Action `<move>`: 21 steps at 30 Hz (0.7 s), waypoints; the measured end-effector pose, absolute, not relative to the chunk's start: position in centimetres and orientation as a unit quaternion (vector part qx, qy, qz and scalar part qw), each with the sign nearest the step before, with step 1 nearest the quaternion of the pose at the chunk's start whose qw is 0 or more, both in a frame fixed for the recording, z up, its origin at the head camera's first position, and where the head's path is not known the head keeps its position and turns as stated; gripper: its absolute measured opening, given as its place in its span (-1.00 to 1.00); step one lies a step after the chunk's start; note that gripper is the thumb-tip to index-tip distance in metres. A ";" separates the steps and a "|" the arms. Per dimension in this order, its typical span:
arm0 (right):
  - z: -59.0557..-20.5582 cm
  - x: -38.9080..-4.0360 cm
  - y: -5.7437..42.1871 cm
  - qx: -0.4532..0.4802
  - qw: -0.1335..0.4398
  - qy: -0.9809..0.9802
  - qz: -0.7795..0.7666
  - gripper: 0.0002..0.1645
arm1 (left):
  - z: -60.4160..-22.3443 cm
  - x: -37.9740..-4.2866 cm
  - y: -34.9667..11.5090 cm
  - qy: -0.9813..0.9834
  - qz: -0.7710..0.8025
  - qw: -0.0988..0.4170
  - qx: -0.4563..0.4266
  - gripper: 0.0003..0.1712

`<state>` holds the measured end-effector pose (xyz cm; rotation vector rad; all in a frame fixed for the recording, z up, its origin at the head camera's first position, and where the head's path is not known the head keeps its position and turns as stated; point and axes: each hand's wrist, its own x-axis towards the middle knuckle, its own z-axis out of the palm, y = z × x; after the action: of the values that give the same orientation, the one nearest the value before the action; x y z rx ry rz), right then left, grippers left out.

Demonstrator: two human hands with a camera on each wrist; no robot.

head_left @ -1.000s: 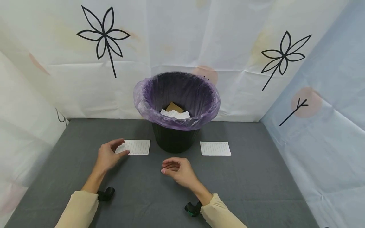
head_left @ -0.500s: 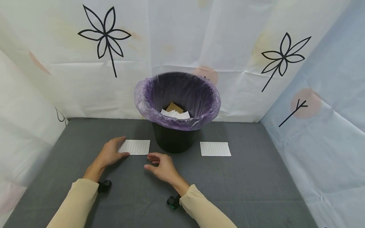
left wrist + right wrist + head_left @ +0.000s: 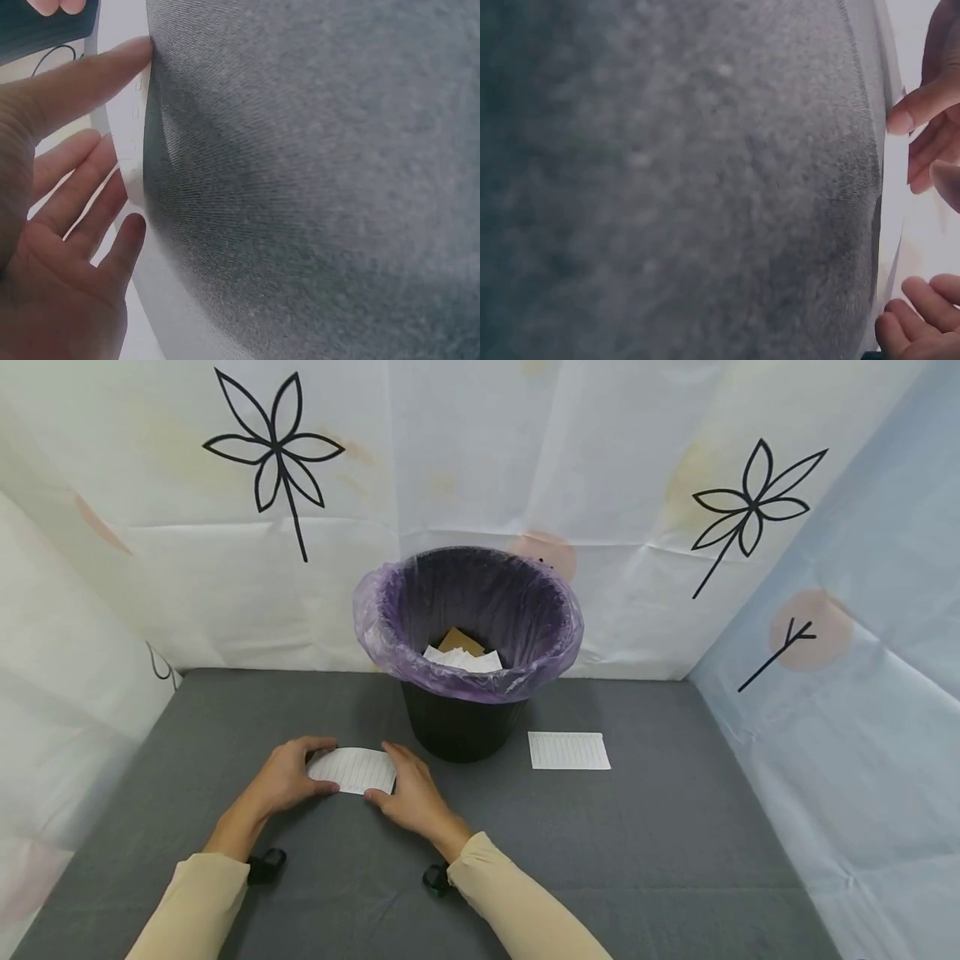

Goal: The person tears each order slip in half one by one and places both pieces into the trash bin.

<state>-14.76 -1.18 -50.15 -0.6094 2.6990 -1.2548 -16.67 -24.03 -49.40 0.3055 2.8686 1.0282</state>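
Observation:
A small white lined sheet of paper [image 3: 352, 772] is held between both hands on the near left side of the bin, its middle bowed upward. My left hand [image 3: 285, 775] grips its left end, thumb at the near edge and fingers at the far edge. At the right end my right hand [image 3: 414, 795] holds it the same way. In the left wrist view the thumb tip meets the edge of the paper [image 3: 133, 112]. The right wrist view shows the paper [image 3: 893, 180] as a narrow pale strip, almost edge-on.
A black bin [image 3: 457, 727] with a purple liner [image 3: 375, 635] stands at the back centre, white paper [image 3: 468, 660] and a brown piece [image 3: 460, 641] inside. Another lined sheet [image 3: 570, 751] lies right of it on the grey cloth-covered table [image 3: 637, 843]. Patterned fabric [image 3: 465, 452] encloses the back and sides.
My right hand has moved left to the sheet's right end and taken hold of it. The sheet, flat before, is now bowed and shifted slightly toward me. The left hand has closed on its end.

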 end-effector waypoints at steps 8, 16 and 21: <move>-50.4 -15.1 -2.0 -0.184 0.064 0.912 -0.361 -0.09 | -49.4 -16.2 -23.9 0.933 0.337 0.048 0.119 -0.18; -50.8 -15.4 -2.2 -0.193 0.006 0.925 -0.328 -0.29 | -49.1 -16.1 -23.4 0.930 0.339 0.054 0.132 -0.18; -50.8 -15.4 -2.4 -0.180 0.005 0.924 -0.338 -0.40 | -49.2 -16.1 -23.3 0.927 0.345 0.059 0.134 -0.19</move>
<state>-15.36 -2.37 -50.83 -0.5625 2.8925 -1.0580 -16.08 -23.26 -49.25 0.4066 2.8081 1.0438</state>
